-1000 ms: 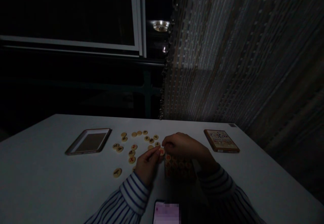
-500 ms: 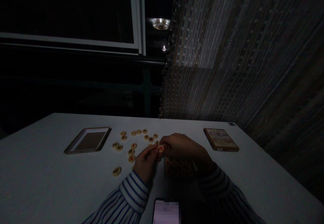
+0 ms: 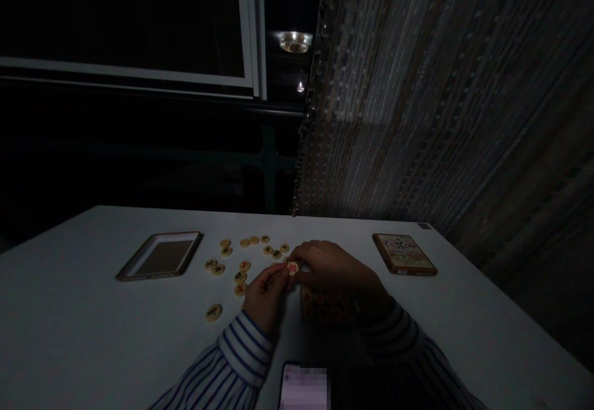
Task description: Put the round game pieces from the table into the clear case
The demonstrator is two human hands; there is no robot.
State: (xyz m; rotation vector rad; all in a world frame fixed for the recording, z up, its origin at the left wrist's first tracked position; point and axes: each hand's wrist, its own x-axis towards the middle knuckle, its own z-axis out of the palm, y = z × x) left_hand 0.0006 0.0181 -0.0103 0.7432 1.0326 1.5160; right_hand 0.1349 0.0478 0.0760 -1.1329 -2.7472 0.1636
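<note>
A round Chinese chess piece (image 3: 292,268) with a red character is raised between my two hands, its face towards me. My left hand (image 3: 268,292) pinches it from the left with thumb and fingers. From the right, the closed fingertips of my right hand (image 3: 335,268) grip its edge. Under my right hand and in its shadow, several red-marked pieces (image 3: 329,298) stand in rows in a dark box, partly hidden. More loose pieces (image 3: 240,277) with black or red characters lie scattered beyond and left of my left hand.
An open, shallow tray-like lid (image 3: 124,277) rests at the left of the white table (image 3: 139,342). A printed box (image 3: 406,254) lies at the right. A phone (image 3: 304,388) is at the near edge. Behind the table hangs a string curtain (image 3: 371,119).
The red-marked piece has turned and shifted slightly left between my fingers. Both hands keep nearly the same place. The loose pieces have not moved.
</note>
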